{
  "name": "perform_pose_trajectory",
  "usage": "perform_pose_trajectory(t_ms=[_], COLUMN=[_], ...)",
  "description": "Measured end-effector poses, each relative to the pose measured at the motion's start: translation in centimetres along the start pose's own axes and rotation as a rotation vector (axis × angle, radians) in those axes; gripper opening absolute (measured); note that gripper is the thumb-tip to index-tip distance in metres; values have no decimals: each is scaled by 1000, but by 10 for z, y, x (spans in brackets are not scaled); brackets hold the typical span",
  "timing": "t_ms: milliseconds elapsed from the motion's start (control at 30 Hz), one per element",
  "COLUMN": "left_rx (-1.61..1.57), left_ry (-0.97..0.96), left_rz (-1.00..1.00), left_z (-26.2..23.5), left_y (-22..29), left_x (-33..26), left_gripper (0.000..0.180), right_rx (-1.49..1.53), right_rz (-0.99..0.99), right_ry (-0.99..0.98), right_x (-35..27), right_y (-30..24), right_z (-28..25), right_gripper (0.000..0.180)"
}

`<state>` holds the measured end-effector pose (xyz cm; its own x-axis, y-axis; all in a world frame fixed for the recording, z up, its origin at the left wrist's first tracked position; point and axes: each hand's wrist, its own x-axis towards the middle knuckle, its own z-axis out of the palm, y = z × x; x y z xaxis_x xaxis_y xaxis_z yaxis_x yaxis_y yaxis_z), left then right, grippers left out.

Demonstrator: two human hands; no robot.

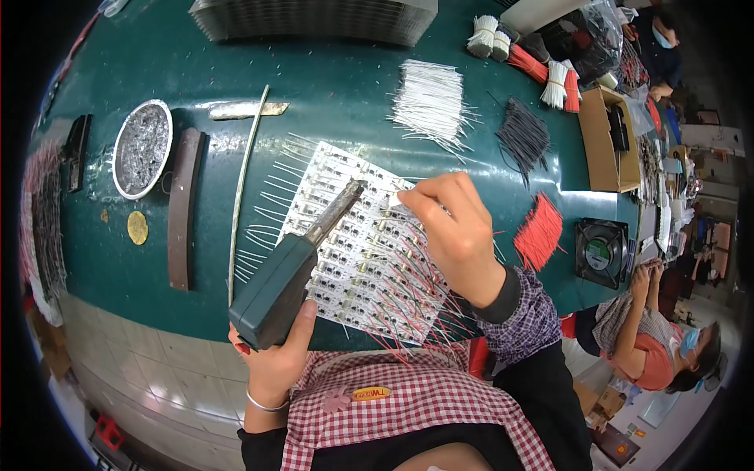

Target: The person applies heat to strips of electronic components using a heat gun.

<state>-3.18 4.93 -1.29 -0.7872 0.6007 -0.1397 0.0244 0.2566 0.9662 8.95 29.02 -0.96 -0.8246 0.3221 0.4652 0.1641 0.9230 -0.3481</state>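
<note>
My left hand (276, 361) is closed around the dark green handle of a soldering gun (279, 286). Its metal barrel slants up and to the right over a white circuit board panel (338, 302), with the tip above the panel's upper part. The panel carries rows of small components. White wires (263, 212) stick out along its left side; red and white wires (400, 290) spread from its lower right. At the panel's upper right edge my right hand (455, 228) has its fingers pinched together. Something small and white shows at those fingertips, too small to name.
Loose wires lie in white (430, 102), black (523, 137) and red (539, 231) piles to the right. Leftward are a round bowl of grey material (143, 149), a brown bar (182, 212) and a thin rod (248, 180). A fan (602, 251) and cardboard box (601, 157) stand right. A person (652, 337) sits nearby.
</note>
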Motion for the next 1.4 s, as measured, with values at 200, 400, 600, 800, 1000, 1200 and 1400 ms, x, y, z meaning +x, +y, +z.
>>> perform_pose_trajectory(t_ms=[200,400,600,800,1000,1200,1400], left_rx=[2,-18,29,38,81,80,106], left_ry=[-38,-65,-88,-14,-68,-83,-78], left_rz=[20,-8,46,-41,56,79,143], left_z=[-3,-4,-3,2,3,-5,-7], left_y=[6,5,5,13,21,3,0], left_x=[-1,-5,-4,-6,4,-8,-8], left_gripper=[29,28,27,24,21,21,27], right_rx=[109,98,74,54,41,55,46], right_rz=[14,26,32,33,38,42,37], right_ry=[-84,-125,-155,-170,-185,-192,-185], right_x=[-6,-8,-8,-7,-5,-8,-8], right_y=[-6,-6,-6,-7,-8,-9,-9], right_z=[9,11,11,12,11,11,11], right_gripper=[29,30,30,28,28,29,28])
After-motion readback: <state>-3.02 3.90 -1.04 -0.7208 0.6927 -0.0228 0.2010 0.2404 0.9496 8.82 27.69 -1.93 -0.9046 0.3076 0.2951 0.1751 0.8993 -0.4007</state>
